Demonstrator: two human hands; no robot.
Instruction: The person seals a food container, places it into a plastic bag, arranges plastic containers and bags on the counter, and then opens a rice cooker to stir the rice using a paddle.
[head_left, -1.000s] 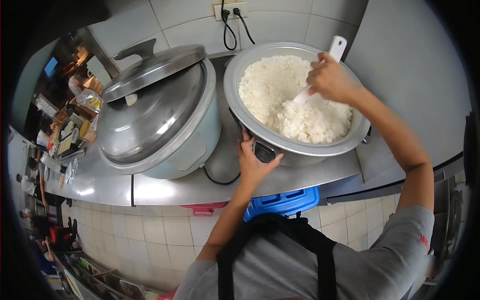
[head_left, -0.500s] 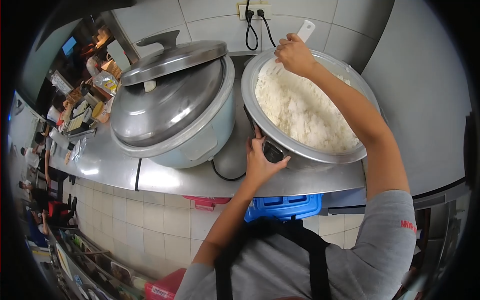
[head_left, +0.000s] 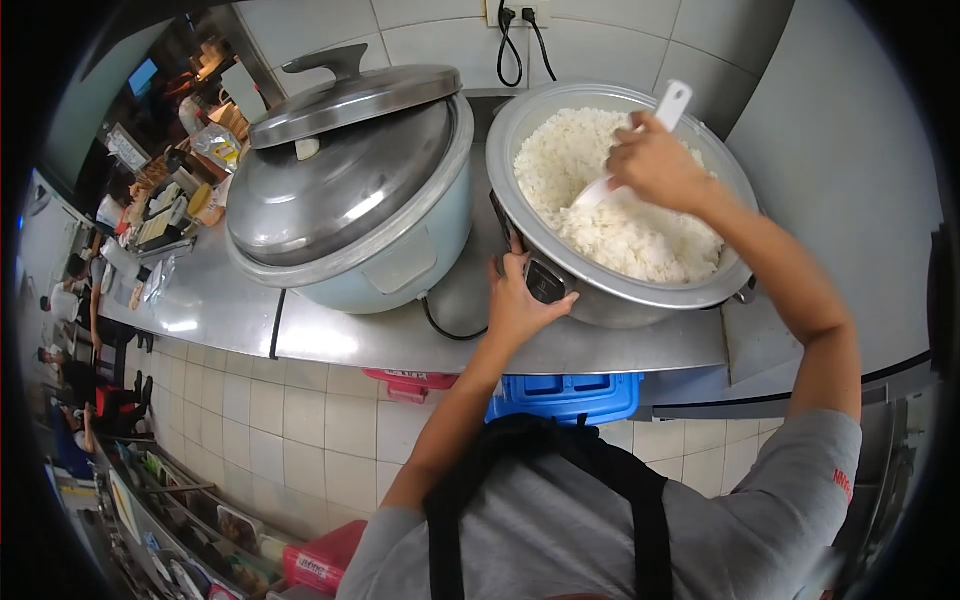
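My right hand [head_left: 658, 165] is closed around a white rice paddle [head_left: 675, 102], whose handle end sticks up above the fist. The paddle's blade dips into the cooked white rice [head_left: 640, 240], partly buried in it. The rice fills much of a wide metal rice cooker [head_left: 610, 292] with a broad rim, and a hollow shows near the blade. At the cooker's front side, my left hand [head_left: 520, 303] grips a black control box [head_left: 545, 283], thumb on one side and fingers on the other.
On the left stands a second, pale blue cooker [head_left: 400, 265] with a metal lid [head_left: 340, 190] and another lid [head_left: 355, 100] resting tilted on top. Both cookers share a steel counter [head_left: 330, 335]. Below are a blue container [head_left: 565, 395] and a red one [head_left: 410, 383]. Several people are far left.
My right hand has moved from the cooker's far rim toward its middle right, turning the paddle so its blade shows in the rice. My left hand keeps its grip on the control box.
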